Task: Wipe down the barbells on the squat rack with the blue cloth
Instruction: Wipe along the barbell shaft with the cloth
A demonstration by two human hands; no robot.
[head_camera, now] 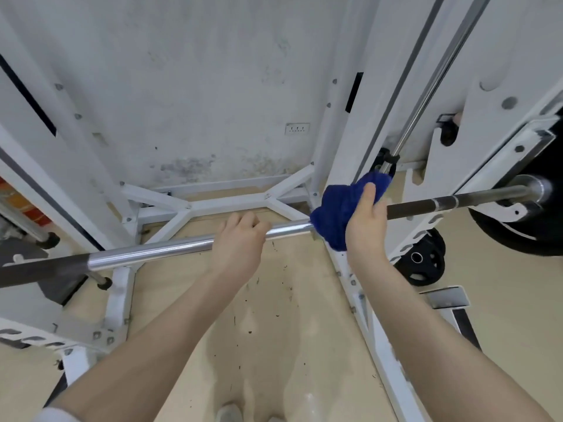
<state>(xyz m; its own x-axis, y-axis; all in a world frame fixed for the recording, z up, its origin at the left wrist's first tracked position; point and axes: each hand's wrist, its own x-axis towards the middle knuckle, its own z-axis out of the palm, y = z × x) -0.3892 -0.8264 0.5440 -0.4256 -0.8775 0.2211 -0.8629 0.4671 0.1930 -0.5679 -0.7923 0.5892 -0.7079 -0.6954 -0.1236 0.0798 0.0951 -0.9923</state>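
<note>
Seen from above, looking down between two bare forearms. At far left, dark rough end of the bar (195,243), passing in front of a white rack post (27,95). Then the shiny smooth part, running long from lower left up to upper right, almost level, only a little tilted in the view. Under it, open pale floor (274,315) with small dark specks; free room there between the two white base rails (377,339), wide at the near side, closed at the far side by a white cross brace (219,204) near the stained wall (198,86).

Left hand (239,240) on the shiny part near the middle, palm down, fingers curled over the top of the bar, grip closed on it, forearm stretched straight from lower left. Bare shiny bar between the two hands, short gap.

Just to the right, blue cloth (342,213) bunched around the bar, hanging a little below it. Right hand (367,222) holding the cloth against the bar from the near side, thumb up and pressed on the cloth, grip closed on cloth; cannot tell how far the fingers go around behind. Right of the hand, dark rough part again, going on to the sleeve and a black weight plate (518,236) at the right edge. Second black plate (422,261) low on the floor side, beside the right rail. Thin chrome rod (426,95) rising steeply beside the right post.
</note>
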